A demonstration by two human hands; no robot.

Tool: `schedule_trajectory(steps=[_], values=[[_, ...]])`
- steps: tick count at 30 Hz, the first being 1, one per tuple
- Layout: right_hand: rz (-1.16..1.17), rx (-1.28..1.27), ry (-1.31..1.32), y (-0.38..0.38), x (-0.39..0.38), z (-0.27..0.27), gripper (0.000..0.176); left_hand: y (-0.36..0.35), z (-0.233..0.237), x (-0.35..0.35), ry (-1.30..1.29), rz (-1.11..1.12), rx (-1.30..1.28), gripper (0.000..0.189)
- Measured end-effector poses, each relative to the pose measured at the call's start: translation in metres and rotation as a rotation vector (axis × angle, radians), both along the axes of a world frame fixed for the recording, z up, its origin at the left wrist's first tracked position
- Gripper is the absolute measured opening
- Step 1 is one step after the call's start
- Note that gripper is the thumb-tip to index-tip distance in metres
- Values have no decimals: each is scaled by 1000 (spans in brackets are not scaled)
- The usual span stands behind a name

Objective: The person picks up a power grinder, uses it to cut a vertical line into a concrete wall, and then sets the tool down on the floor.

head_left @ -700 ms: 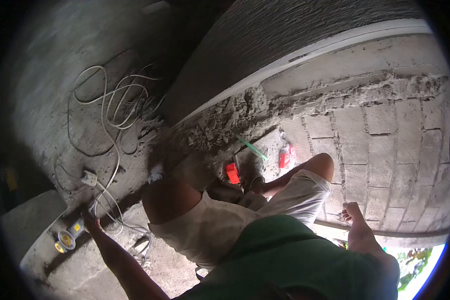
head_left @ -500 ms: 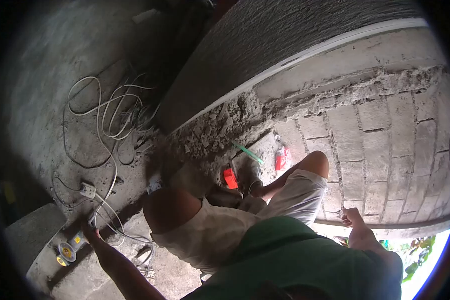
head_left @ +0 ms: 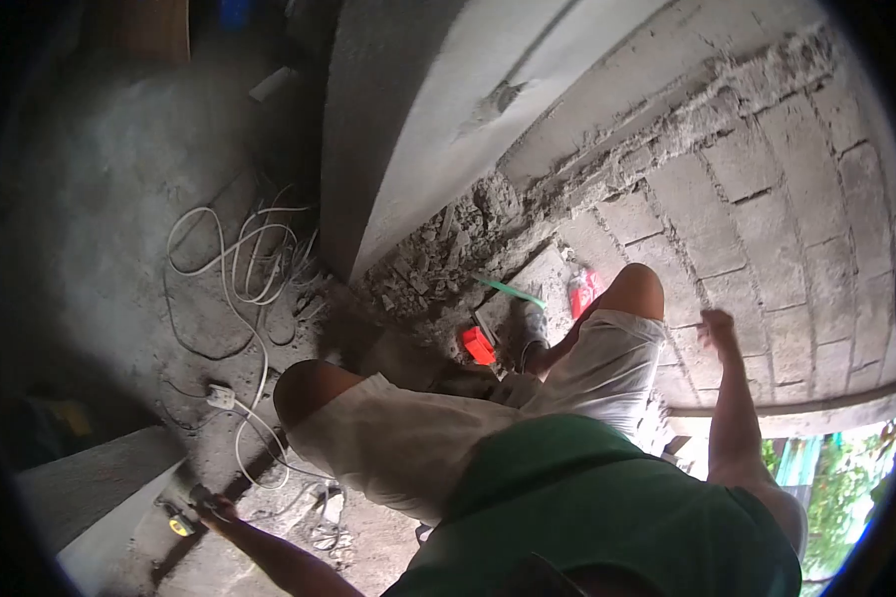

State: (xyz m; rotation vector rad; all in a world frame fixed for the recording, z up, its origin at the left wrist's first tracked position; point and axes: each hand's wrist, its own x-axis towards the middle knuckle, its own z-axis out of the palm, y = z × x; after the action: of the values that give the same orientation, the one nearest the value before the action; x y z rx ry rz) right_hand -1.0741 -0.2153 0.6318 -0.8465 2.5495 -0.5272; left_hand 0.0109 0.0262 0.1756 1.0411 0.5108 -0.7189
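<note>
At the lower left, my left hand (head_left: 219, 511) is closed around the body of a dark power tool with a yellow part (head_left: 180, 524), which looks like a grinder; blur hides its detail. My right hand (head_left: 717, 330) is raised in front of the block wall (head_left: 762, 259) at the right, its fingers curled and nothing visible in them. Between my knees and the rubble are a red object (head_left: 478, 345), a green strip (head_left: 509, 290) and a red and clear package (head_left: 583, 291).
White cable (head_left: 231, 269) lies coiled on the concrete floor (head_left: 100, 239), with a white socket box (head_left: 220, 397) beside it. Broken rubble (head_left: 433, 259) runs along the wall base. A grey pillar (head_left: 398, 129) stands ahead, and a concrete block edge (head_left: 100, 478) is at lower left.
The view has shifted, showing more of the pillar's side face. My left hand and the tool appear lower and farther right; my right hand is higher up along the wall.
</note>
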Motion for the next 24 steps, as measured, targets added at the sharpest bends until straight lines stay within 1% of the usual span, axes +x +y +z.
schedule_trajectory(steps=[1,2,4,6,8,9,10,11,12,14,15,16,18,20,21,22,23,24], values=[[94,-119,3,-19,25,6,28,12,-4,-11,-36,-55,-101,23],[116,-152,-67,-39,28,10,29,28,-8,-25,-69,-109,-197,26],[306,-328,-61,-66,89,25,33,41,29,-78,103,-142,-240,32],[474,-376,-79,-92,115,32,38,41,77,-142,-21,-234,-303,41],[588,-455,-120,-114,153,40,41,28,139,-203,-139,-292,-430,51],[632,-480,-151,-123,168,43,41,21,170,-226,-124,-306,-502,57],[685,-516,-212,-128,184,47,37,16,193,-243,-179,-342,-511,54],[739,-548,-276,-133,198,49,33,8,222,-261,-214,-318,-445,55],[748,-541,-307,-139,208,45,33,2,251,-274,-251,-291,-375,55],[858,-643,-556,-145,228,34,33,-8,294,-287,-392,-388,-436,55],[903,-632,-662,-144,241,27,33,-15,324,-292,-467,-461,-356,61],[946,-626,-766,-142,256,23,34,-24,354,-298,-496,-451,-347,61],[1035,-526,-906,-129,290,18,35,-44,407,-318,-669,-645,-320,66],[1141,-470,-1081,-113,326,13,38,-69,447,-347,-657,-753,-349,71],[1221,-426,-1112,-105,341,7,48,-89,469,-374,-648,-787,-384,72],[1250,-413,-1226,-97,356,1,53,-106,478,-396,-614,-838,-434,68],[1271,-393,-1328,-90,369,-3,59,-126,486,-415,-558,-954,-539,70],[1259,-323,-1432,-83,378,-7,75,-139,479,-426,-526,-1058,-532,72]])
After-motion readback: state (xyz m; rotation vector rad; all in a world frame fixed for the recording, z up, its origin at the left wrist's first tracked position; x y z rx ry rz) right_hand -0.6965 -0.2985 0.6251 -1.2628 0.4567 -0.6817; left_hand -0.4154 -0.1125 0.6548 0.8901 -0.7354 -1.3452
